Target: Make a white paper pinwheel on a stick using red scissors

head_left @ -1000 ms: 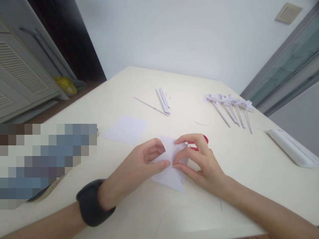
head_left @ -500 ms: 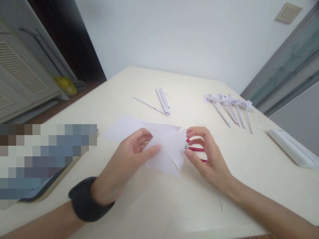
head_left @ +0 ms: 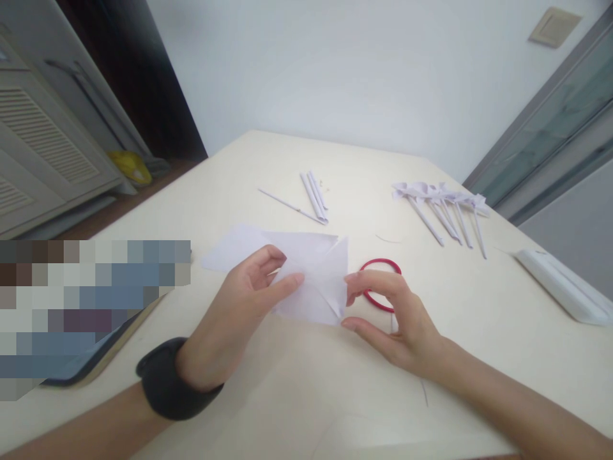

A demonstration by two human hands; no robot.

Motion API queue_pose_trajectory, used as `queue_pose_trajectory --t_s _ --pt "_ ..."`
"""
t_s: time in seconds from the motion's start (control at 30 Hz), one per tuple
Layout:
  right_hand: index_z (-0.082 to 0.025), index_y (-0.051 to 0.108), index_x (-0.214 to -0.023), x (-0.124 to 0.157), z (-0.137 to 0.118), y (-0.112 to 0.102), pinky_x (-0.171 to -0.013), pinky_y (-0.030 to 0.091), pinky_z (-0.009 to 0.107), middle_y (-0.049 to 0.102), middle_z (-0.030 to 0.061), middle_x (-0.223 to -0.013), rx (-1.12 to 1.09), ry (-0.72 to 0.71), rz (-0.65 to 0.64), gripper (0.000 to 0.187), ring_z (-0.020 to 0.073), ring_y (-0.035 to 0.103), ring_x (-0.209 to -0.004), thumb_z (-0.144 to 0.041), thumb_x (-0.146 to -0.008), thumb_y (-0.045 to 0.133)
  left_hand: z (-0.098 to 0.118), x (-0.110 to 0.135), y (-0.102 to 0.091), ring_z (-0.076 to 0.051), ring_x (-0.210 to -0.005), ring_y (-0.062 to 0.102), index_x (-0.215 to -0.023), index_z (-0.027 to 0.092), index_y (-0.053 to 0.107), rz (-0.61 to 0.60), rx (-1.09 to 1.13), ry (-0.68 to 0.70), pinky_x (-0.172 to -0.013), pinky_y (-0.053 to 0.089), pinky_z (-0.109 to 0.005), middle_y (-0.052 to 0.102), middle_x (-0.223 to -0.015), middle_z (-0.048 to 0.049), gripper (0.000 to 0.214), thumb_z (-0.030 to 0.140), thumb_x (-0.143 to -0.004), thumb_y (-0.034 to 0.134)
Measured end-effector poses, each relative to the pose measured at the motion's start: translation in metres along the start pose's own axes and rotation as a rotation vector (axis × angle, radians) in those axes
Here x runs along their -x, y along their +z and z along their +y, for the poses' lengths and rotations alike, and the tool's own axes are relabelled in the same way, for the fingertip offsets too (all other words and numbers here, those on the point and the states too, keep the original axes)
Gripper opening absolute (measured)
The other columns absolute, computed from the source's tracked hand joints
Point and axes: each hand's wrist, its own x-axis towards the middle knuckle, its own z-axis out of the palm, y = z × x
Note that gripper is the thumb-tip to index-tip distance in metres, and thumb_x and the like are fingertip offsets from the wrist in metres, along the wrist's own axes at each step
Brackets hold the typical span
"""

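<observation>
Between the thumb and fingers of my left hand (head_left: 256,291) is a white paper square (head_left: 313,275) with slits running in from its corners. The hand pinches it at its left side, above the table. My right hand (head_left: 395,316) is at the paper's right edge, thumb and fingers apart around the lower right corner. Whether a fingertip touches the edge I cannot tell. Just behind that hand lie red-handled pliers (head_left: 383,260), their jaws hidden. More white paper (head_left: 234,246) lies flat beyond my left hand.
Several paper pinwheels on rolled sticks (head_left: 440,191) lie at the back right. Rolled paper tubes (head_left: 313,195) and a thin paper stick (head_left: 287,203) lie behind the paper. A white packet (head_left: 562,284) is at the right, a pixelated device (head_left: 96,313) at the left. Thin wire pieces (head_left: 387,239) are scattered.
The paper square has shifted slightly left and been turned a little in my left hand. My right thumb has moved down and away from the index finger, exposing more of the red handles.
</observation>
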Motion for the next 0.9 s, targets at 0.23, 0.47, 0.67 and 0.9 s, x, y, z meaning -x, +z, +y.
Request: queue_pose_trajectory --t_s 0.23,0.47,0.67,0.9 --pt "-0.019 0.055 -0.101 -0.0049 -0.0022 -0.0025 -0.076 0.047 0.031 0.062 0.0042 -0.093 0.126 0.035 -0.095 0.016 0.0163 0.057 -0.087 -0.015 -0.085 0.053 0.0022 0.001 0.0011 -0.023 -0.101 0.059 -0.104 0.023 0.056 0.036 -0.05 0.005 -0.085 0.048 -0.034 0.062 -0.114 -0.0044 0.028 0.03 -0.077 0.06" --pt "-0.019 0.056 -0.101 -0.0039 0.0011 0.0001 -0.077 0.046 0.029 0.064 0.0031 -0.093 0.151 0.045 -0.047 0.018 0.0147 0.057 -0.086 -0.011 -0.085 0.052 0.0007 0.0013 0.0012 -0.024 -0.097 0.06 -0.103 0.024 0.055 0.027 -0.018 -0.011 -0.081 0.049 -0.034 0.061 -0.113 -0.0046 0.027 0.031 -0.078 0.059" --pt "-0.019 0.058 -0.102 -0.0043 0.0013 -0.0011 -0.072 0.046 0.03 0.063 0.0042 -0.09 0.147 0.057 -0.033 0.02 0.0156 0.057 -0.082 -0.011 -0.087 0.048 -0.0023 0.0006 -0.0015 -0.023 -0.099 0.059 -0.096 0.024 0.054 0.037 -0.028 -0.034 -0.084 0.048 -0.033 0.061 -0.112 -0.0032 0.02 0.028 -0.077 0.059" --pt "-0.019 0.058 -0.091 -0.0048 0.0014 -0.002 -0.073 0.046 0.03 0.06 0.0033 -0.086 0.101 0.063 -0.03 0.015 0.0149 0.055 -0.081 -0.008 -0.086 0.048 -0.0026 0.0008 -0.0014 -0.024 -0.101 0.057 -0.094 0.024 0.053 0.028 -0.018 -0.046 -0.084 0.046 -0.034 0.059 -0.11 -0.0032 0.018 0.027 -0.078 0.058"
